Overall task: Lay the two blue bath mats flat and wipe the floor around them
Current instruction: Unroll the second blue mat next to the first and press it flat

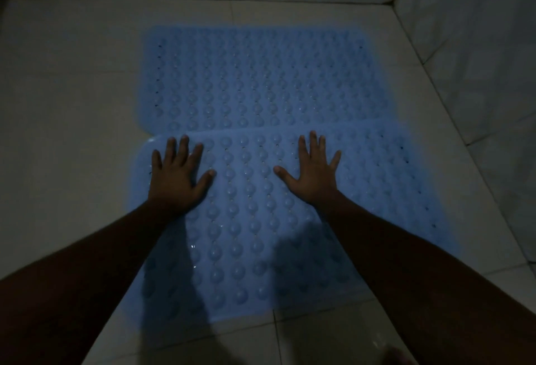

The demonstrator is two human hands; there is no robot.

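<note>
Near mat [246, 219] overlaps far mat [261, 80] on tile floor [72, 103].
Left hand [177, 179], right hand [311, 174] flat on near mat, fingers spread.

This is a dimly lit bathroom or shower area. A blue rubber bath mat [261, 80] studded with round bumps lies on a floor of large pale square tiles [72, 103]. A second blue mat [246, 234] overlaps its near edge. Beyond it and to its right, pale tiled walls [478, 60] meet in a corner.
</note>
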